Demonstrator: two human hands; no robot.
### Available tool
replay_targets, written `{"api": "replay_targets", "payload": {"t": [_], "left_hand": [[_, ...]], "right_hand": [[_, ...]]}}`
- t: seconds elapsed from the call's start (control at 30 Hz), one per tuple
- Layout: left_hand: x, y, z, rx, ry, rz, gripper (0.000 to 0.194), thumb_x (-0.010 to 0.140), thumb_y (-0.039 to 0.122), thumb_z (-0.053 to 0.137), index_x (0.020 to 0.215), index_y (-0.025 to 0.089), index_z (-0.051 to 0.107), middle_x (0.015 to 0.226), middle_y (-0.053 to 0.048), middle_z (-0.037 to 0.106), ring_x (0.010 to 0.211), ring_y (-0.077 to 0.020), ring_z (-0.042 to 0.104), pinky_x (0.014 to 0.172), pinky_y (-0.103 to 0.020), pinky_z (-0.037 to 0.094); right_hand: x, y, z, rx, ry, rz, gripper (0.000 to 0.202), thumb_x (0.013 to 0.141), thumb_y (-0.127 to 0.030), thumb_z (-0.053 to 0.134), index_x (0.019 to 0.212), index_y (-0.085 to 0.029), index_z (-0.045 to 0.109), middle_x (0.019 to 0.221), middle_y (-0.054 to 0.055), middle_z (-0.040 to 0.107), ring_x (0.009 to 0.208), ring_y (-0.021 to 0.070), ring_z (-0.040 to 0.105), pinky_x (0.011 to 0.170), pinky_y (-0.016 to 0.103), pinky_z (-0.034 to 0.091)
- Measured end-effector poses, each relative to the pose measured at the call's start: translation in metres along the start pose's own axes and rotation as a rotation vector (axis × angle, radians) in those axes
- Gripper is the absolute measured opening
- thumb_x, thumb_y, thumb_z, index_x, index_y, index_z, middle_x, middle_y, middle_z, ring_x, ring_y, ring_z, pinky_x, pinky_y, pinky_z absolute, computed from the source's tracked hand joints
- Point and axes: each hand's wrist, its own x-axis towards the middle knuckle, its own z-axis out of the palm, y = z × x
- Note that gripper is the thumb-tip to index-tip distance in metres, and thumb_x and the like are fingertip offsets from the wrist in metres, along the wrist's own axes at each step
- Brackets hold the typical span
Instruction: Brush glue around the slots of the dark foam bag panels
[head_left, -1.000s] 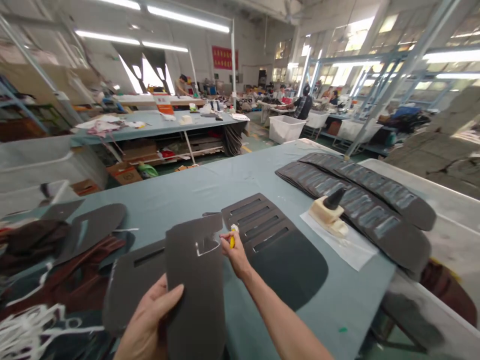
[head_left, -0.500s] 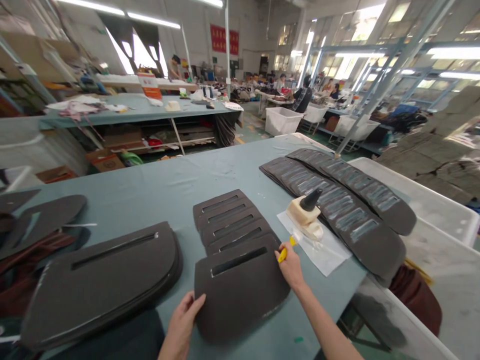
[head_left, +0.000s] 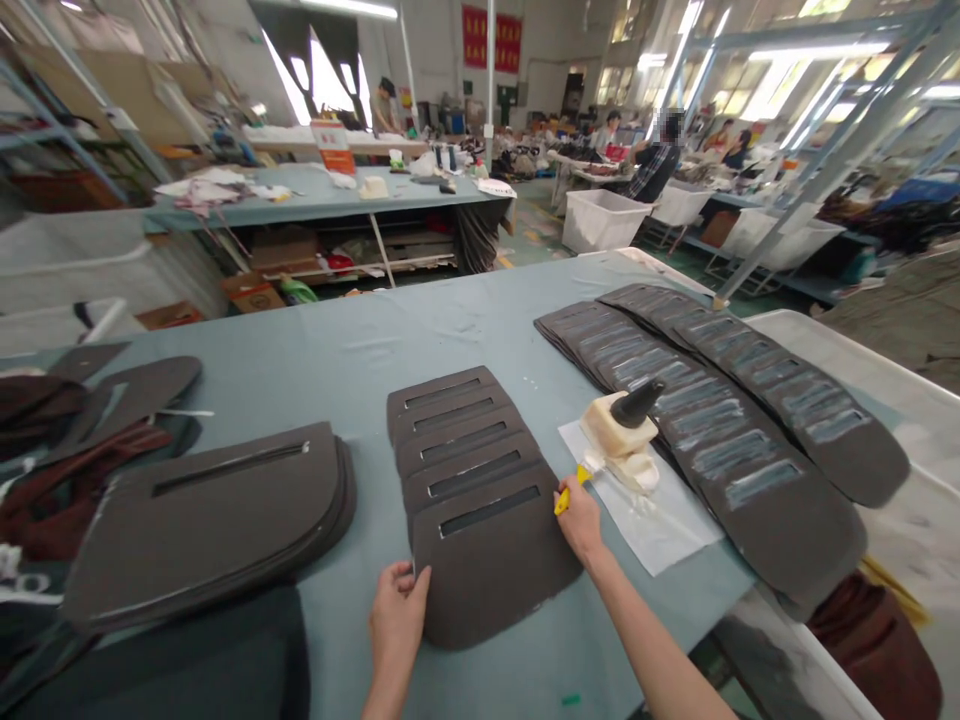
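My left hand [head_left: 399,605] has its thumb and fingers closed on the left edge of the nearest dark grey panel [head_left: 495,575]. This panel has a slot across its upper part and overlaps several similar slotted panels [head_left: 450,405] fanned out behind it. In my right hand [head_left: 580,518] is a small brush [head_left: 574,488] with a yellow handle, held by the panel's right edge. Its bristle end points toward a cream-coloured container [head_left: 615,428] with a black cone-shaped nozzle [head_left: 637,403]. White paste [head_left: 637,470] lies beside the container on a pale sheet [head_left: 660,540].
Rows of panels with whitish smears around their slots [head_left: 697,425] lie on the right. A stack of larger slotted panels [head_left: 217,520] is at left, near dark red material [head_left: 82,480]. White bins [head_left: 795,345] stand along the table's right side; another table [head_left: 315,205] is behind.
The nearest panel has shifted right, more in line with the fanned row, with my left hand at its edge. The brush stays in my right hand. The head view has turned slightly.
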Motion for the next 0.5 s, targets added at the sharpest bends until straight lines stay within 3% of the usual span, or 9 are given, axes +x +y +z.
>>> {"api": "replay_targets", "payload": {"t": [0.23, 0.5], "left_hand": [[-0.005, 0.005, 0.000, 0.053, 0.067, 0.018, 0.038, 0.072, 0.048, 0.053, 0.096, 0.019, 0.049, 0.080, -0.006, 0.069, 0.075, -0.0224, 0.065, 0.072, -0.034, 0.045], [-0.001, 0.005, 0.004, 0.142, 0.120, -0.014, 0.024, 0.075, 0.036, 0.055, 0.093, 0.020, 0.050, 0.074, -0.003, 0.068, 0.072, -0.0207, 0.063, 0.069, -0.031, 0.043]], "right_hand": [[0.007, 0.004, 0.001, -0.128, -0.144, -0.046, 0.013, 0.086, -0.012, 0.047, 0.096, -0.019, 0.052, 0.080, 0.004, 0.059, 0.066, 0.0149, 0.054, 0.055, 0.024, 0.027], [0.014, 0.001, 0.003, -0.250, -0.243, -0.051, 0.010, 0.089, -0.017, 0.048, 0.099, -0.020, 0.049, 0.083, 0.002, 0.056, 0.062, 0.0117, 0.050, 0.053, 0.024, 0.019]]}}
